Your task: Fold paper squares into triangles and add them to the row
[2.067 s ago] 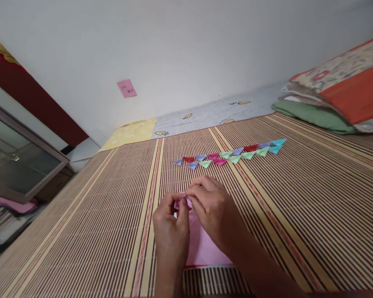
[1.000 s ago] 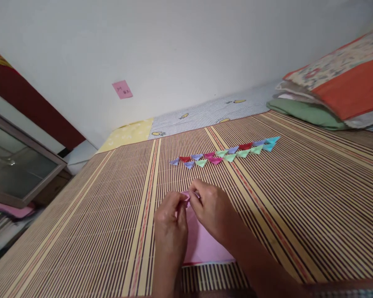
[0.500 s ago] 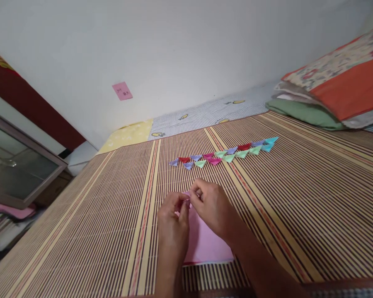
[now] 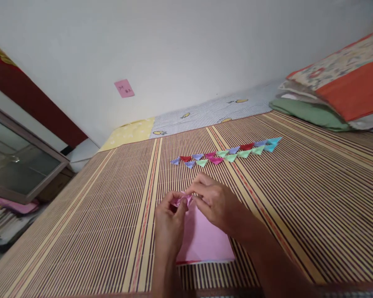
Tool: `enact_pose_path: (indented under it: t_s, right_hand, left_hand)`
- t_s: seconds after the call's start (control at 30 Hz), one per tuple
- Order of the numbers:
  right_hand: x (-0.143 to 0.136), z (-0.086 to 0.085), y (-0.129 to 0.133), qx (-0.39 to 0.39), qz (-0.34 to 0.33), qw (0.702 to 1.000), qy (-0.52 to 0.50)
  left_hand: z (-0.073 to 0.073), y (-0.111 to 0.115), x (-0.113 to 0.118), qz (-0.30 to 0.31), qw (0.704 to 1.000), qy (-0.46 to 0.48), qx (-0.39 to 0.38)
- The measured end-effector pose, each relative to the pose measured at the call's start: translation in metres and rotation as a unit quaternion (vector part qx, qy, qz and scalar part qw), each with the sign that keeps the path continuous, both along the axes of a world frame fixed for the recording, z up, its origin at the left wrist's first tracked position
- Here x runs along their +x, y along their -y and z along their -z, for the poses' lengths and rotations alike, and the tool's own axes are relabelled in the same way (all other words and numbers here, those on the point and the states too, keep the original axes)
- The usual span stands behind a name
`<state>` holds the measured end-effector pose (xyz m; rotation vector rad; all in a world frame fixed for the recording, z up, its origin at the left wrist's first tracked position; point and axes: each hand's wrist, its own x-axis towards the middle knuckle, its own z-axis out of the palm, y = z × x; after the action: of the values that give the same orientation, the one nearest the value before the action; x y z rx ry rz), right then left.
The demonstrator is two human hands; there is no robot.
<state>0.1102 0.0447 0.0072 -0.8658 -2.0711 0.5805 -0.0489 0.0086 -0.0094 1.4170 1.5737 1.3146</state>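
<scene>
Two hands of yours meet over a small pink paper (image 4: 189, 200), which sits at the far end of the pink stack of sheets (image 4: 209, 241) on the striped mat (image 4: 112, 231). Your left hand (image 4: 168, 223) pinches it between thumb and fingers; your right hand (image 4: 216, 203) has its index fingertip at the upper edge and the thumb just beside, but whether those two grip the paper or only press it you cannot tell from here, nor whether the paper touches the sheets below. Since the left pinch looks like the main hold, any slackening there could let the layers slip and set a crease askew. Pulling too hard with the right could tear so thin a piece, and your fingers cover much of it, so a crooked edge might go unnoticed. The stack's edges lie loose, so a wrist dragging across could skew the sheets. Farther off, the double row of small folded papers (image 4: 216, 160) lies well apart from your hands; only a wide sweep would likely disturb it.
</scene>
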Motion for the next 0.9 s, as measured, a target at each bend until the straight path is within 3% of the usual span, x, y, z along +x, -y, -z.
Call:
enact_pose_path:
  t_s: [0.3,0.57,0.73,0.9]
  right_hand:
    - [-0.007,0.005,0.006,0.072,0.012,0.991,0.115]
    - [-0.008,0.012,0.003,0.018,0.001,0.990,0.139]
    - [-0.003,0.012,-0.003,0.027,0.004,0.988,0.152]
    - [0.001,0.006,-0.005,0.007,0.005,0.989,0.146]
  left_hand:
    - [-0.005,0.002,-0.004,0.044,0.999,-0.005,-0.008]
    - [0.005,-0.003,-0.006,0.050,0.998,0.008,-0.026]
    - [0.001,-0.001,-0.017,0.064,0.996,0.051,-0.037]
    - [-0.002,0.001,-0.031,0.014,0.993,0.115,-0.024]
